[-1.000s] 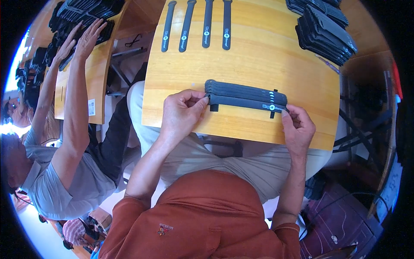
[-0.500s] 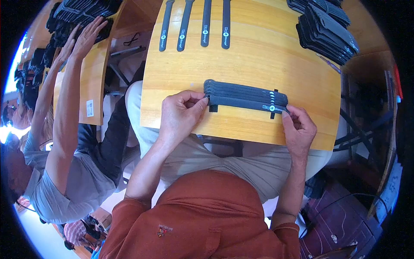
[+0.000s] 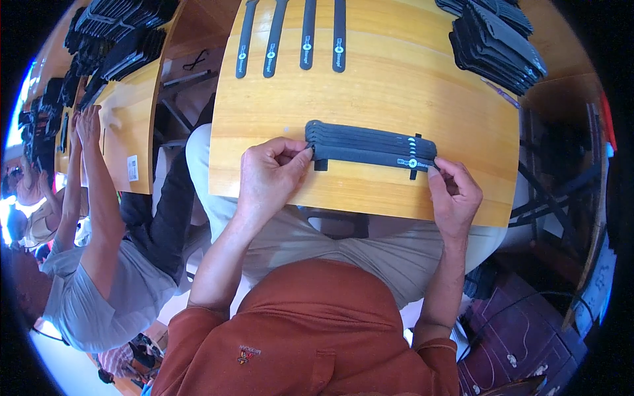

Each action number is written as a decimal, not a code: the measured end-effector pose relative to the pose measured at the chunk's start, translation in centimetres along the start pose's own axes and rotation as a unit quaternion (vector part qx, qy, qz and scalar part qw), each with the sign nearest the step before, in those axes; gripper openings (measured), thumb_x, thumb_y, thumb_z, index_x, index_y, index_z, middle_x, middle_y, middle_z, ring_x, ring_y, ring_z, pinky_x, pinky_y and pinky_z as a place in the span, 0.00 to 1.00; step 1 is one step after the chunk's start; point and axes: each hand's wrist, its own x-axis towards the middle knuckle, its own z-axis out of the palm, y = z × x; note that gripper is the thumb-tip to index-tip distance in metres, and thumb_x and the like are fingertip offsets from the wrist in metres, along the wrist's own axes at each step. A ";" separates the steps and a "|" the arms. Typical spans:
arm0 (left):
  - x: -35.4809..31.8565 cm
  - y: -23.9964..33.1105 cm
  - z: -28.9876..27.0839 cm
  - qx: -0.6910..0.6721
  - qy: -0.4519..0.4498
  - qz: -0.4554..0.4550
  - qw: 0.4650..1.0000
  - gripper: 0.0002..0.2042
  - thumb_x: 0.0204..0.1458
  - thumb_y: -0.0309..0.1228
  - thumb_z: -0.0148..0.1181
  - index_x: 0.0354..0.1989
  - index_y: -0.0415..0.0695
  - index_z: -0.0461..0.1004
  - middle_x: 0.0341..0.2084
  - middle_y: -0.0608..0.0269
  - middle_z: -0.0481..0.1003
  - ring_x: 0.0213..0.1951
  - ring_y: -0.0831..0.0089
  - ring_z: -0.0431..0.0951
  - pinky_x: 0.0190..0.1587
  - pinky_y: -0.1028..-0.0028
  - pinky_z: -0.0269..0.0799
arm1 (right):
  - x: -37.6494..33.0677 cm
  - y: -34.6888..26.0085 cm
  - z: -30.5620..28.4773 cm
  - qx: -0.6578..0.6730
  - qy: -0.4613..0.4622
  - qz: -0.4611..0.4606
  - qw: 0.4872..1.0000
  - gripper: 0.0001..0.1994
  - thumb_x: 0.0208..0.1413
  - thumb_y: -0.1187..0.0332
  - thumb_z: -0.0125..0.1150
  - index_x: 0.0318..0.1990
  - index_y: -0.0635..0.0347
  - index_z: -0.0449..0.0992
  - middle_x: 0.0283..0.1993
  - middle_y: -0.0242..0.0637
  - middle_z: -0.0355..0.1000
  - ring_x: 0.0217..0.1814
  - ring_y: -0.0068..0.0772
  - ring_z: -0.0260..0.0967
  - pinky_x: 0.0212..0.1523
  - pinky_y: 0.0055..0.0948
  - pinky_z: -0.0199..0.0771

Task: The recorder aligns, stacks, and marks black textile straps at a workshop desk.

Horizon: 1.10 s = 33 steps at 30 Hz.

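Note:
Several black straps (image 3: 363, 136) lie overlapped like a fan on the wooden table, with rounded ends and white printing near the right. My left hand (image 3: 269, 173) pinches the left end of the nearest strap (image 3: 363, 157) between thumb and fingers. At its right end, just past the print, my right hand (image 3: 457, 193) has thumb and fingertips closed on the same strap. Two narrow black bands stick out from beneath the row, a left band (image 3: 321, 165) and a right band (image 3: 413, 175).
Beyond the row, several single straps (image 3: 306, 39) lie apart on the table (image 3: 383, 99). Stacks of black straps (image 3: 495, 49) stand at the far right, near a slim pen-like tool (image 3: 500, 94). On the left, a co-worker's hands (image 3: 87, 125) are over another table (image 3: 135, 142).
My hands keep hold of both ends of the nearest strap, which has hardly moved. The co-worker's raised hands have come down and away from the stack on the left table.

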 end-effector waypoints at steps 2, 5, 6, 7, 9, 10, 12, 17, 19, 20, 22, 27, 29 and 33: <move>0.0 -0.1 0.0 0.000 0.001 -0.002 1.000 0.06 0.60 0.26 0.67 0.39 0.34 0.82 0.23 0.67 0.79 0.22 0.86 0.74 0.22 0.84 0.70 | -0.1 -0.2 0.1 -0.007 0.004 0.010 1.000 0.08 0.56 0.80 0.67 0.44 0.67 0.82 0.34 0.33 0.76 0.32 0.18 0.72 0.32 0.19 0.71; -0.1 -0.2 0.1 -0.004 0.002 0.002 1.000 0.06 0.60 0.26 0.67 0.39 0.34 0.82 0.23 0.68 0.79 0.21 0.87 0.73 0.22 0.84 0.69 | -0.1 0.1 0.0 0.005 0.003 0.022 1.000 0.09 0.56 0.80 0.67 0.44 0.67 0.82 0.34 0.33 0.76 0.32 0.18 0.71 0.31 0.18 0.71; -0.1 -0.2 0.1 -0.003 0.002 0.005 1.000 0.06 0.60 0.25 0.67 0.39 0.34 0.82 0.22 0.68 0.79 0.21 0.87 0.73 0.22 0.84 0.69 | -0.1 0.2 0.0 0.005 0.002 0.023 1.000 0.09 0.56 0.80 0.67 0.44 0.67 0.82 0.34 0.33 0.76 0.32 0.18 0.71 0.31 0.18 0.71; -0.1 -0.2 0.1 -0.001 0.003 0.008 1.000 0.06 0.60 0.25 0.67 0.39 0.34 0.82 0.22 0.68 0.78 0.21 0.87 0.73 0.22 0.84 0.69 | -0.1 0.2 0.0 0.004 0.005 0.021 1.000 0.09 0.56 0.80 0.67 0.44 0.67 0.82 0.34 0.32 0.76 0.33 0.17 0.71 0.31 0.18 0.71; 0.0 -0.3 0.1 -0.002 0.002 0.009 1.000 0.05 0.60 0.25 0.67 0.39 0.34 0.82 0.22 0.68 0.78 0.21 0.87 0.73 0.22 0.84 0.69 | -0.1 0.3 0.1 0.004 0.008 0.020 1.000 0.09 0.56 0.80 0.67 0.44 0.67 0.82 0.34 0.32 0.76 0.33 0.17 0.71 0.31 0.18 0.71; 0.1 -0.4 0.1 -0.004 0.002 0.011 1.000 0.05 0.60 0.25 0.67 0.39 0.34 0.82 0.22 0.68 0.78 0.21 0.87 0.73 0.22 0.84 0.69 | -0.1 0.2 0.1 -0.002 0.007 0.017 1.000 0.09 0.56 0.80 0.67 0.44 0.67 0.82 0.34 0.32 0.76 0.33 0.17 0.71 0.31 0.18 0.71; 0.0 -0.4 0.0 -0.005 -0.001 0.013 1.000 0.05 0.60 0.25 0.67 0.39 0.35 0.82 0.22 0.68 0.78 0.21 0.87 0.73 0.22 0.84 0.69 | 0.0 0.0 0.1 -0.008 0.007 0.013 1.000 0.09 0.55 0.80 0.67 0.44 0.67 0.82 0.34 0.32 0.76 0.33 0.17 0.71 0.31 0.18 0.71; 0.1 -0.8 0.2 -0.013 0.003 0.018 1.000 0.05 0.60 0.25 0.67 0.38 0.34 0.82 0.22 0.68 0.78 0.21 0.86 0.73 0.23 0.84 0.69 | 0.1 0.0 0.0 -0.011 0.003 0.005 1.000 0.09 0.56 0.80 0.67 0.44 0.67 0.83 0.33 0.32 0.76 0.32 0.17 0.71 0.31 0.17 0.70; 0.1 -0.7 0.3 -0.020 0.010 0.013 1.000 0.05 0.60 0.25 0.67 0.38 0.34 0.82 0.22 0.68 0.79 0.21 0.86 0.74 0.23 0.84 0.69 | 0.1 0.5 0.1 -0.003 0.003 0.001 1.000 0.09 0.56 0.80 0.67 0.44 0.67 0.83 0.33 0.32 0.76 0.32 0.16 0.71 0.31 0.17 0.70; 0.0 -0.6 0.3 -0.020 0.009 0.014 1.000 0.05 0.60 0.25 0.67 0.38 0.34 0.82 0.22 0.68 0.79 0.21 0.86 0.74 0.23 0.84 0.69 | 0.1 0.7 0.0 0.006 0.003 -0.004 1.000 0.09 0.56 0.80 0.67 0.44 0.66 0.83 0.33 0.32 0.75 0.32 0.16 0.70 0.30 0.17 0.69; 0.0 -0.5 0.3 -0.013 0.009 0.008 1.000 0.05 0.60 0.25 0.67 0.38 0.34 0.82 0.22 0.68 0.79 0.22 0.86 0.74 0.23 0.84 0.69 | 0.0 0.5 0.0 0.007 0.005 -0.002 1.000 0.08 0.56 0.80 0.67 0.44 0.67 0.82 0.33 0.31 0.75 0.32 0.16 0.70 0.30 0.17 0.69; -0.2 -0.1 0.4 -0.026 0.013 0.012 1.000 0.05 0.59 0.23 0.66 0.38 0.32 0.83 0.20 0.68 0.78 0.21 0.87 0.72 0.24 0.82 0.67 | 0.0 0.7 0.0 0.001 0.012 -0.006 1.000 0.08 0.56 0.80 0.67 0.43 0.67 0.82 0.32 0.31 0.75 0.31 0.16 0.69 0.30 0.17 0.69; -0.2 -0.3 0.5 -0.027 0.020 0.014 0.999 0.05 0.59 0.22 0.66 0.37 0.32 0.83 0.20 0.68 0.78 0.21 0.87 0.72 0.24 0.82 0.66 | 0.0 0.4 0.2 0.005 0.010 -0.002 1.000 0.07 0.56 0.80 0.68 0.42 0.68 0.82 0.33 0.32 0.76 0.31 0.16 0.70 0.30 0.18 0.70; -0.2 -0.1 0.4 -0.029 0.014 -0.003 0.999 0.05 0.60 0.23 0.66 0.38 0.33 0.82 0.21 0.68 0.78 0.21 0.86 0.72 0.23 0.82 0.67 | 0.1 0.2 0.3 0.004 0.017 -0.013 1.000 0.07 0.55 0.79 0.68 0.41 0.68 0.82 0.33 0.34 0.77 0.31 0.18 0.71 0.30 0.19 0.70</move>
